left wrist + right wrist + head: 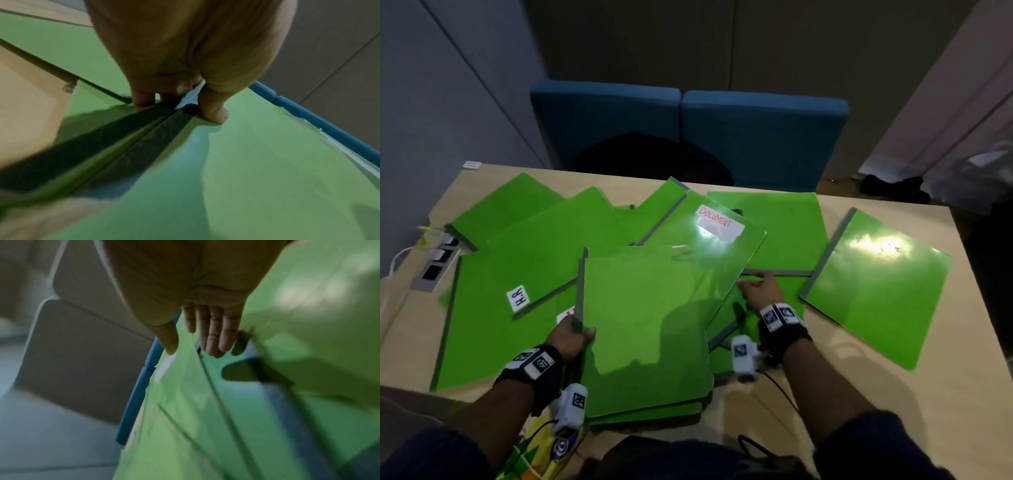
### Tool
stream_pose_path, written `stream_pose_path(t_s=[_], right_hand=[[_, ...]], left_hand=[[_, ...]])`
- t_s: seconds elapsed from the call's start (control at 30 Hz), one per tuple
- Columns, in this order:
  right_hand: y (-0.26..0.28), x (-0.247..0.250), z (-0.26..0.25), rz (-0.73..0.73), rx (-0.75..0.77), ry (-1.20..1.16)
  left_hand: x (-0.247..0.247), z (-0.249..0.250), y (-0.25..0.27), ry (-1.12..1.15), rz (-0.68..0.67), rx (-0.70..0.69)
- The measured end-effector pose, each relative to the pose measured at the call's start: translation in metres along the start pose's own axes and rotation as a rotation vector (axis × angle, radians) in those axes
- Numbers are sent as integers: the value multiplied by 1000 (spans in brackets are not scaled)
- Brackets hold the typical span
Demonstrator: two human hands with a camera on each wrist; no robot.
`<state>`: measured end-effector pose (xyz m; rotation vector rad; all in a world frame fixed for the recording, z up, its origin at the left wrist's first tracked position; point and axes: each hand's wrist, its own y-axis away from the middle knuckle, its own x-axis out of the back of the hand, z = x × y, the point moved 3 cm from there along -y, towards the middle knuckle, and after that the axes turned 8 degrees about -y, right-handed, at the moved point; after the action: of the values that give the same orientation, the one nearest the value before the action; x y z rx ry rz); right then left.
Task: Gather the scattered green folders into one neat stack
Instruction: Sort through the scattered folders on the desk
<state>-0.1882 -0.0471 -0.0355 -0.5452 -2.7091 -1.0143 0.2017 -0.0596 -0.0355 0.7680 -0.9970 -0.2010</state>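
Note:
Several green folders with grey spines lie scattered and overlapping on the beige table [962, 383]. My left hand [582, 329] grips the grey spine of a small stack of folders [650, 329] at the near centre, thumb on top and fingers beneath, as the left wrist view shows with the hand [179, 105] on the spine [131, 139]. My right hand [755, 282] reaches with straight fingers [213, 337] onto folders beside the stack's right edge, holding nothing. A folder labelled DOCUMENT [709, 236] lies behind the stack, one labelled H.R [493, 329] to the left, and one alone [876, 291] at the right.
A socket strip [434, 265] with white cables sits in the table's left edge. Two blue chairs [688, 133] stand behind the far edge. A cable [784, 394] trails from my right wrist. Something yellow [534, 452] shows at my lap.

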Motion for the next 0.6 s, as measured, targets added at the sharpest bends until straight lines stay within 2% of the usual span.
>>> stream_pose_path(t_s=[0.1, 0.2, 0.27, 0.37, 0.47, 0.53, 0.6], right_hand=[[-13, -23, -16, 19, -135, -128], [-22, -28, -17, 17, -194, -162], [-22, -32, -19, 15, -148, -106], [-18, -21, -25, 145, -37, -104], [-4, 37, -38, 407, 76, -132], [1, 102, -26, 560, 46, -255], [0, 151, -3, 574, -34, -308]], left_hand=[[-1, 0, 0, -13, 3, 2], [-1, 2, -1, -23, 8, -14], [3, 2, -2, 0, 18, -43], [9, 3, -2, 110, 19, -110], [12, 13, -1, 257, 9, -137], [6, 30, -3, 274, 4, -177], [2, 43, -7, 270, 34, -200]])
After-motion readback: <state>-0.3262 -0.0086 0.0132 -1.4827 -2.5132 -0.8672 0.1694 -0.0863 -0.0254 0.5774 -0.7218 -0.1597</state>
